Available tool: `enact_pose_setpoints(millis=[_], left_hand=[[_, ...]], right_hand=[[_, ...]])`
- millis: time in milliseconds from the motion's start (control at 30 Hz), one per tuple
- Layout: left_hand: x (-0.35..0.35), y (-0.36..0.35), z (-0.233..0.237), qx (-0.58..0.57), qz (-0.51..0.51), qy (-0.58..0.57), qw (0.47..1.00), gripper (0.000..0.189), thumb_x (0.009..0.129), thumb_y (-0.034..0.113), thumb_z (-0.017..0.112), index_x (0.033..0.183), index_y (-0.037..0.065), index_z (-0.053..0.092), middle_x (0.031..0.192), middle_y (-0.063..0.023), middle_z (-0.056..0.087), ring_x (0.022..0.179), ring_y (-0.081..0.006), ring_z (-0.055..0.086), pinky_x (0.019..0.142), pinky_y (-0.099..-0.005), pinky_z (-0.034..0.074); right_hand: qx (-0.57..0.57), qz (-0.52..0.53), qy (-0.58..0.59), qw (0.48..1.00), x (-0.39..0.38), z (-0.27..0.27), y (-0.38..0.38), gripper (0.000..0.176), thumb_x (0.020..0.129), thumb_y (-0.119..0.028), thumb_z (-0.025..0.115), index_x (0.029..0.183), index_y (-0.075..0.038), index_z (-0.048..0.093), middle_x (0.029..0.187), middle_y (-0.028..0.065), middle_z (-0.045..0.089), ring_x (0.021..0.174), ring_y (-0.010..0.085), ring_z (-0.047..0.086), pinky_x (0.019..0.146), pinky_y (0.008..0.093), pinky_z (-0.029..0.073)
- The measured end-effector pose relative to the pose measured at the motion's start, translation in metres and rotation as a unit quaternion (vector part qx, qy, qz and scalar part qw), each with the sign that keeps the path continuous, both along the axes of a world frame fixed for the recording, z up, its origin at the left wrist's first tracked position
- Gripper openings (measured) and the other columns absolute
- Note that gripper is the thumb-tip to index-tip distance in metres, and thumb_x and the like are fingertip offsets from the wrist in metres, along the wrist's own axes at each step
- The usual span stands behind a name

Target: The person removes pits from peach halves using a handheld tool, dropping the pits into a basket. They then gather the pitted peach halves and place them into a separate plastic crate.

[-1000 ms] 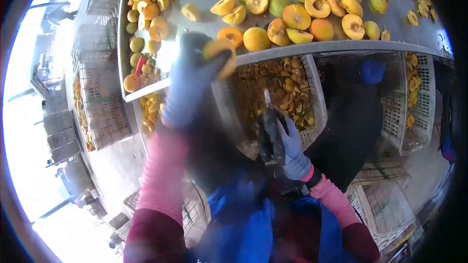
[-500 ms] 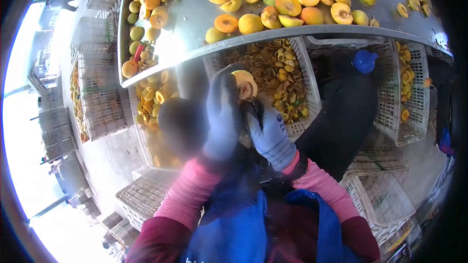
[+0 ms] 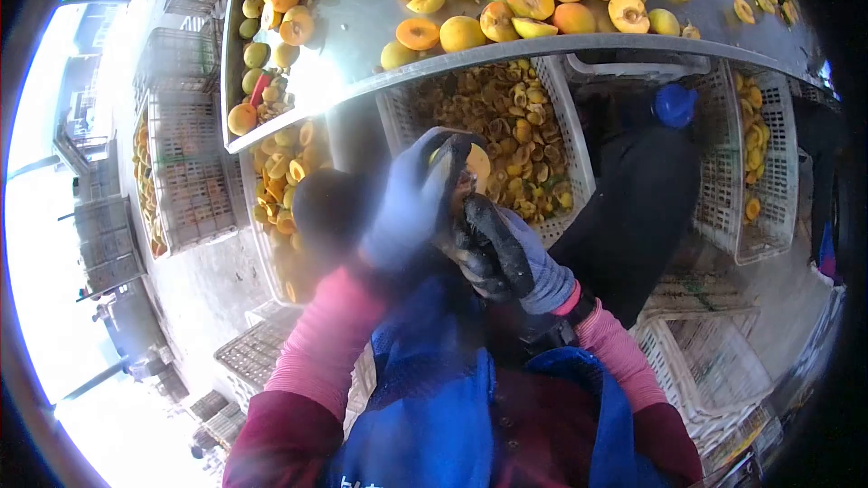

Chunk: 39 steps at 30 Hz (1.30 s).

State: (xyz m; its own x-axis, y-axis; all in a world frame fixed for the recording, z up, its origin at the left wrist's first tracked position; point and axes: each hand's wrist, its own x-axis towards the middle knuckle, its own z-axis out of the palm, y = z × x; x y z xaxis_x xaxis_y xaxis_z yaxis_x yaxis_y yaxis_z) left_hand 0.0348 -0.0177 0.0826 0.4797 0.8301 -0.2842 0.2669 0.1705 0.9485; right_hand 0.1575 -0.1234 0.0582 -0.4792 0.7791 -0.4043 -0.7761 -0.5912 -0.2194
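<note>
My left hand [image 3: 411,194], in a light blue glove with dark fingers, is wrapped round a cut yellow fruit half [image 3: 477,167]. Its brown centre faces my right hand [image 3: 506,253], which is closed against the lower side of the fruit. Whatever the right fingers pinch is hidden by the dark glove. Both hands are above a white crate [image 3: 579,163] of small fruit pieces, just below the metal table's edge [image 3: 362,86].
Fruit halves [image 3: 529,0] lie across the metal table. A crate of fruit [image 3: 280,172] stands at the left, another crate [image 3: 723,172] at the right. A blue object [image 3: 674,106] sits beyond my knee. Stacked crates [image 3: 190,163] stand farther left.
My left hand has tilted over the fruit, covering more of it. My right hand has turned, so its dark fingers show more clearly, bent up against the fruit.
</note>
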Motion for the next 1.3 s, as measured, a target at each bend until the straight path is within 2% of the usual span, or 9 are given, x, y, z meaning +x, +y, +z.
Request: enact_pose_setpoints(millis=[167,333,400,467,600,767,933,1067,1300], left_hand=[[0.001,-0.007,0.004,0.035,-0.007,0.116,0.993,0.027,0.088,0.007,0.045,0.108,-0.005,0.057,0.092,-0.0099,0.063,0.089,-0.0143,0.056,0.079,-0.0285,0.046],[-0.019,0.003,-0.042,0.419,-0.068,0.122,0.897,0.025,0.09,0.013,0.05,0.106,-0.004,0.059,0.089,-0.0098,0.064,0.079,-0.0158,0.06,0.075,-0.0286,0.048],[-0.026,0.006,-0.051,0.305,-0.037,0.053,0.95,0.024,0.093,0.016,0.049,0.104,-0.003,0.059,0.089,-0.0097,0.063,0.083,-0.0165,0.06,0.076,-0.0303,0.048],[-0.012,-0.004,-0.017,-0.21,0.076,-0.114,0.968,0.024,0.096,0.017,0.046,0.099,-0.003,0.058,0.091,-0.0098,0.061,0.095,-0.0177,0.058,0.082,-0.034,0.047],[-0.063,-0.007,-0.118,0.018,0.214,-0.093,0.972,0.03,0.089,0.008,0.056,0.119,0.002,0.052,0.106,-0.0108,0.059,0.089,-0.0186,0.06,0.073,-0.0309,0.051],[-0.1,0.016,0.004,0.216,0.315,0.103,0.918,0.029,0.089,0.022,0.058,0.11,0.003,0.057,0.098,-0.0149,0.06,0.09,-0.0245,0.061,0.077,-0.0332,0.05],[-0.201,0.081,0.041,0.255,0.001,0.693,0.674,0.04,0.082,0.039,0.064,0.108,0.009,0.063,0.092,-0.0157,0.064,0.089,-0.031,0.062,0.08,-0.0411,0.047],[-0.142,0.182,0.056,0.421,0.081,0.459,0.778,0.045,0.082,0.045,0.064,0.106,0.006,0.063,0.091,-0.0163,0.066,0.089,-0.034,0.063,0.078,-0.041,0.048],[-0.109,0.316,-0.046,0.395,-0.041,0.605,0.69,0.079,0.067,0.044,0.077,0.13,0.011,0.043,0.09,-0.0198,0.066,0.081,-0.0341,0.065,0.072,-0.0426,0.052]], right_hand=[[-0.042,0.046,0.091,0.994,-0.009,-0.007,-0.005,0.035,0.094,-0.049,0.046,0.086,-0.016,0.054,0.059,-0.005,0.046,0.041,0.0076,0.039,0.036,0.0225,0.03],[-0.041,0.041,0.308,0.95,-0.019,-0.013,-0.002,0.041,0.095,-0.052,0.04,0.084,-0.014,0.05,0.058,-0.0034,0.04,0.038,0.0084,0.033,0.033,0.0238,0.028],[-0.033,0.042,0.378,0.924,-0.02,-0.014,0.003,0.043,0.096,-0.053,0.038,0.083,-0.013,0.048,0.057,-0.0027,0.038,0.037,0.0079,0.031,0.031,0.0232,0.027],[-0.022,0.052,0.427,0.902,-0.021,-0.016,0.003,0.043,0.096,-0.053,0.038,0.082,-0.013,0.047,0.057,-0.0025,0.038,0.037,0.008,0.032,0.031,0.0238,0.028],[-0.02,0.009,0.189,0.982,-0.023,-0.012,0.0,0.044,0.096,-0.052,0.039,0.081,-0.011,0.046,0.057,-0.002,0.039,0.038,0.0081,0.034,0.031,0.0242,0.03],[-0.051,0.015,0.233,0.971,-0.004,-0.036,-0.004,0.043,0.095,-0.053,0.038,0.088,-0.012,0.049,0.058,-0.0019,0.04,0.042,0.0089,0.037,0.034,0.024,0.031],[-0.112,0.062,0.187,0.974,-0.008,-0.045,-0.002,0.045,0.094,-0.055,0.04,0.089,-0.013,0.054,0.056,-0.003,0.038,0.043,0.0091,0.036,0.036,0.0238,0.03],[-0.074,0.085,0.209,0.971,-0.016,-0.063,0.017,0.044,0.094,-0.054,0.041,0.087,-0.013,0.055,0.057,-0.002,0.042,0.041,0.0096,0.037,0.036,0.0234,0.029],[-0.175,-0.009,-0.069,0.982,-0.013,-0.067,0.033,0.038,0.093,-0.045,0.051,0.086,-0.008,0.059,0.063,0.0011,0.054,0.042,0.012,0.046,0.036,0.0237,0.034]])
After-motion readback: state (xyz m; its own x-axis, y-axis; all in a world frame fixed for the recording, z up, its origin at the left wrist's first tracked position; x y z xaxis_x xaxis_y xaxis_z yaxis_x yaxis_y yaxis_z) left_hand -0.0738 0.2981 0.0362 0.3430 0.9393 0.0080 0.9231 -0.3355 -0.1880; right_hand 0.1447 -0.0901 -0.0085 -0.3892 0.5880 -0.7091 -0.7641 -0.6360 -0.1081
